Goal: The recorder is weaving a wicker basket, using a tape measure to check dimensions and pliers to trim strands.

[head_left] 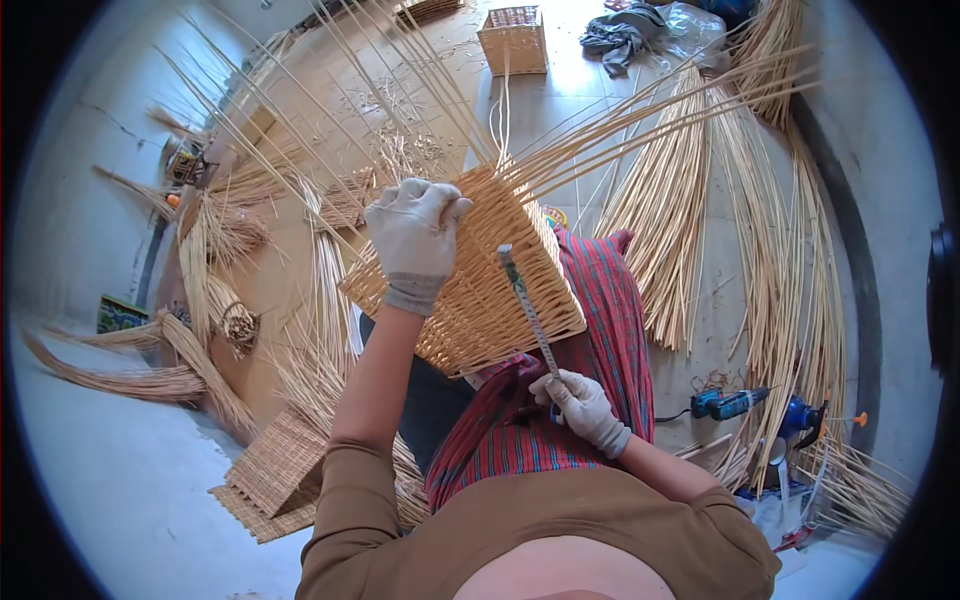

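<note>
A half-woven wicker basket (500,290) rests tilted on my lap, with long unwoven canes (620,135) fanning out from its far edge. My left hand (415,230), in a whitish work glove, is closed at the basket's upper left edge; its fingertips are partly hidden. In my gloved right hand (587,408) is a tape measure, its case mostly covered by the fingers. The pale blade (530,315) runs out from that hand, up across the basket's woven side. Striped red cloth (610,300) covers my lap beneath the basket.
A finished-looking square basket (512,42) stands on the floor ahead. Long cane bundles (665,200) lie to the right, near a blue-green power tool (730,403). More bundles (225,240) lean along the left wall. Flat woven panels (275,470) lie at lower left.
</note>
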`<state>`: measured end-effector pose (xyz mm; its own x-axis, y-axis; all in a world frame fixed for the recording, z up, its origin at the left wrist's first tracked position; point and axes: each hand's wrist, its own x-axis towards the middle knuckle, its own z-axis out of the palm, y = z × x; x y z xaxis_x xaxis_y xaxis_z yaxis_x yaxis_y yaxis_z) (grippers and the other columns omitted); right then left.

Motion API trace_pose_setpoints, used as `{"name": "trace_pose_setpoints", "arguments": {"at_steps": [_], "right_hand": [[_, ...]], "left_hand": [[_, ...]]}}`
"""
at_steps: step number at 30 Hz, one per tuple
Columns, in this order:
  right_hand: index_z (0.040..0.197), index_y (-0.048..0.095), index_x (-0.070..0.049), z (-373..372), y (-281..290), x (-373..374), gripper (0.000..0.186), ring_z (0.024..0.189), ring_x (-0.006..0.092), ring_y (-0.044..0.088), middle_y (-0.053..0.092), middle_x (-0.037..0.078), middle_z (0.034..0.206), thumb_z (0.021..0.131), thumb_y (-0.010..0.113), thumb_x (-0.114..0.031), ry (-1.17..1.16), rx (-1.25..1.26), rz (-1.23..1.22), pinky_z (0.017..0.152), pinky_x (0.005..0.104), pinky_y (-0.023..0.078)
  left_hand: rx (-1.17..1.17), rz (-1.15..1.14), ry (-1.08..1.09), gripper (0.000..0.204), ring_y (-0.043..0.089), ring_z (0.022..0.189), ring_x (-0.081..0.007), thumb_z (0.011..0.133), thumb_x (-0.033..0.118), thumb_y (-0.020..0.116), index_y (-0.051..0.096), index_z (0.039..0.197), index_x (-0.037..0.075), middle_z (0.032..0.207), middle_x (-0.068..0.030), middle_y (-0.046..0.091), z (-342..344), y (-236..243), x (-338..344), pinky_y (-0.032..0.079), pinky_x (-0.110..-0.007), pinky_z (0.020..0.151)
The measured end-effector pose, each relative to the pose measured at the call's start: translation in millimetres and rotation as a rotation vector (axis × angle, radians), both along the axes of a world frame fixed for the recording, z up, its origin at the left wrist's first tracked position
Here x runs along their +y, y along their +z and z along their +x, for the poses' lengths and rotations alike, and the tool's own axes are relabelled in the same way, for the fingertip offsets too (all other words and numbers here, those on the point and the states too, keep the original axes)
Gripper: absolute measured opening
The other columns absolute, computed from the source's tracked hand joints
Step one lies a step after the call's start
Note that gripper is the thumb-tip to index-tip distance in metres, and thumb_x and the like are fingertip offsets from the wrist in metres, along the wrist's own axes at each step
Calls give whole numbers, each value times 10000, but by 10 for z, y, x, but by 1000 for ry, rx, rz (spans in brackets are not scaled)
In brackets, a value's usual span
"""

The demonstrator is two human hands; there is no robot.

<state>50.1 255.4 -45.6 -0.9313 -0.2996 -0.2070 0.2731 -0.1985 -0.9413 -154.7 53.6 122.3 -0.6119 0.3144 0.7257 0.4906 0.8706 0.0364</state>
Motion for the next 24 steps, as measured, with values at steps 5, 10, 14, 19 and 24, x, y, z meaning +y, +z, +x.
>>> {"name": "trace_pose_setpoints", "arguments": {"at_steps": [5, 10, 14, 19, 24], "right_hand": [[1093, 686, -58, -6, -42, 45, 337, 649, 24, 522, 643, -9, 840, 1048, 508, -341, -82, -54, -73, 558, 177, 434], [1104, 677, -33, -45, -109, 102, 368, 767, 61, 576, 640, -2, 844, 1047, 507, -354, -79, -113, -79, 689, 217, 476], [1091, 677, -27, -88, -169, 63, 372, 798, 68, 577, 637, -1, 852, 1047, 507, -355, -43, -87, -103, 744, 232, 482], [1075, 685, -59, -79, -141, 47, 364, 634, 18, 506, 629, -14, 826, 1042, 512, -378, -109, -70, -101, 547, 171, 422], [1072, 684, -61, -68, -200, 46, 366, 641, 21, 510, 626, -16, 823, 1039, 515, -384, -120, -76, -152, 547, 171, 424]], "left_hand": [[-7, 402, -68, 93, 579, 717, -244, 820, 40, 718, 625, 822, 51, 805, -81, 605, 131, -187, -301, 456, -367, 655], [-73, 509, 47, 108, 576, 704, -223, 873, 99, 729, 648, 854, 30, 772, -85, 596, 121, -396, -458, 467, -351, 650], [30, 417, 84, 188, 576, 687, -216, 860, 211, 763, 658, 784, 75, 712, -49, 597, -3, -333, -357, 443, -345, 628], [166, 41, 246, 229, 569, 688, -251, 886, 317, 709, 626, 763, 142, 720, -42, 579, 23, -254, -117, 393, -411, 671], [101, -233, 317, 212, 548, 714, -286, 907, 257, 622, 540, 758, 131, 729, -63, 536, 76, -208, -85, 377, -446, 677]]}}
